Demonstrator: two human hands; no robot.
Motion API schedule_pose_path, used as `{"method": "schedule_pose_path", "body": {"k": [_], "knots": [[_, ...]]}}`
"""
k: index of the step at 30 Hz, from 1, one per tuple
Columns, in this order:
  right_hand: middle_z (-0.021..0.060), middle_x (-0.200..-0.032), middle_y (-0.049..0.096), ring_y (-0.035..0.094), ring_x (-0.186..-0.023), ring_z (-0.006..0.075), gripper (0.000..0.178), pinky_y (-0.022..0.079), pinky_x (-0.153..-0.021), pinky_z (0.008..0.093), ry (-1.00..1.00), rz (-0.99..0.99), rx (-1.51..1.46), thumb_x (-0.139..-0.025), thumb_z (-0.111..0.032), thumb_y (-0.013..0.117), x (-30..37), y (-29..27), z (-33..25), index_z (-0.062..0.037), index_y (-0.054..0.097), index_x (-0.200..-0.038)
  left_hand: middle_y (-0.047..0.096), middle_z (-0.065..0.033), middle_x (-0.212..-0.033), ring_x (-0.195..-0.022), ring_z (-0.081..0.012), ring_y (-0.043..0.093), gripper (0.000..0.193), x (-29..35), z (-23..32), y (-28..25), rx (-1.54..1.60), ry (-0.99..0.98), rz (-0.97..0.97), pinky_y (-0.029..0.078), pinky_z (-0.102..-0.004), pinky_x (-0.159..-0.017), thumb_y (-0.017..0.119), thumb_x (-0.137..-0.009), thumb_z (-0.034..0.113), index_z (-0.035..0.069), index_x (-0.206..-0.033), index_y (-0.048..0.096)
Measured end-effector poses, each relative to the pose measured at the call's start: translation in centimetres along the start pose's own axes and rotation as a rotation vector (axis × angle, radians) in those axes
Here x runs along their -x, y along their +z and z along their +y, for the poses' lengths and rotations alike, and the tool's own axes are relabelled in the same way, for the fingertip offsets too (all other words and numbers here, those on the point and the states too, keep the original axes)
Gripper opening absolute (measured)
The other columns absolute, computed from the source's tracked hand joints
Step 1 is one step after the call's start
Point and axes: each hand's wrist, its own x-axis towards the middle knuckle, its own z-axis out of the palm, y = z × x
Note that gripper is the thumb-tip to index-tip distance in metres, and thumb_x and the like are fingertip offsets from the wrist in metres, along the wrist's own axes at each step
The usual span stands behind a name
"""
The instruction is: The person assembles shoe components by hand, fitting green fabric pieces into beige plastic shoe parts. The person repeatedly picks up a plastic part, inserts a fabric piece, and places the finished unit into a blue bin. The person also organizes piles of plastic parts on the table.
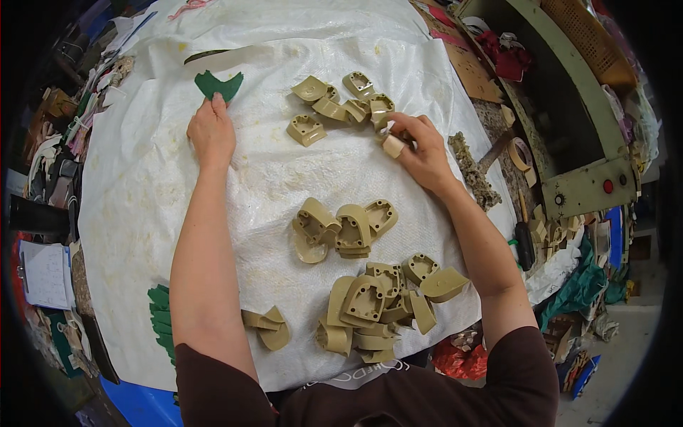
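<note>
My left hand [213, 135] pinches a green V-notched piece of thin material [218, 85] between thumb and fingers, at the upper left of the white sheet. Across from it, my right hand [422, 151] has its fingers curled at the edge of a loose group of olive-gold shoe heels [331, 108]. A heel [381, 122] is at its fingertips, partly hidden by them. The thumb carries a beige wrap [393, 146]. Between my forearms lie more heels [353, 228], and a larger heap [377, 302] sits close to my body.
The white woven sheet [270, 171] covers the table. Green pieces [161, 324] lie beside my left forearm, with two heels [270, 327] nearby. At the right stand a hammer [494, 151] and a green metal machine housing [587, 181]. A clipboard [46, 274] is at the far left.
</note>
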Motion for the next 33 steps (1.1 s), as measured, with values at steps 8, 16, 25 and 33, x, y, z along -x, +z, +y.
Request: {"method": "schedule_pose_path", "body": {"k": [8,16,25,33], "knots": [[0.0127,-0.095,0.062,0.063,-0.082,0.0200,0.034,0.053,-0.073,0.0366,0.666,0.477,-1.087,-0.098,-0.032,0.037,-2.6,-3.2,-0.9,-0.0125,0.041,-0.126,0.064,-0.0233,-0.083,-0.080,-0.0415,0.059,0.038,-0.2,-0.8,0.6,0.000,0.046,0.053,0.042,-0.0486,-0.077,0.040,-0.094,0.027,-0.001,-0.084,0.062],[0.0127,-0.092,0.063,0.058,-0.071,0.0147,0.031,0.051,-0.060,0.0267,0.543,0.430,-0.654,-0.094,-0.020,0.040,-4.7,-6.1,-1.8,-0.0111,0.048,-0.122,0.063,-0.0248,-0.084,-0.078,-0.0424,0.058,0.035,-0.2,-0.8,0.7,0.015,0.051,0.034,0.042,-0.0492,-0.076,0.040,-0.094,0.026,-0.001,-0.085,0.061],[0.0220,-0.134,0.038,0.045,-0.115,0.0377,0.058,0.041,-0.097,0.0451,0.042,-0.304,0.431,-0.070,-0.012,0.067,-2.1,-0.8,-4.3,-0.0215,0.054,-0.126,0.064,-0.0236,-0.084,-0.079,-0.0427,0.058,0.038,-0.2,-1.1,0.8,0.011,0.041,0.049,0.043,-0.0497,-0.074,0.041,-0.094,0.027,-0.003,-0.082,0.062],[0.0142,-0.096,0.064,0.063,-0.087,0.0278,0.060,0.054,-0.073,0.0363,0.487,0.041,-0.340,-0.077,-0.006,0.064,-5.9,-0.6,2.0,-0.0196,0.045,-0.132,0.063,-0.0247,-0.084,-0.080,-0.0424,0.059,0.036,-0.1,-0.4,0.5,0.045,0.030,0.045,0.043,-0.0490,-0.075,0.041,-0.094,0.026,-0.002,-0.083,0.062]]}}
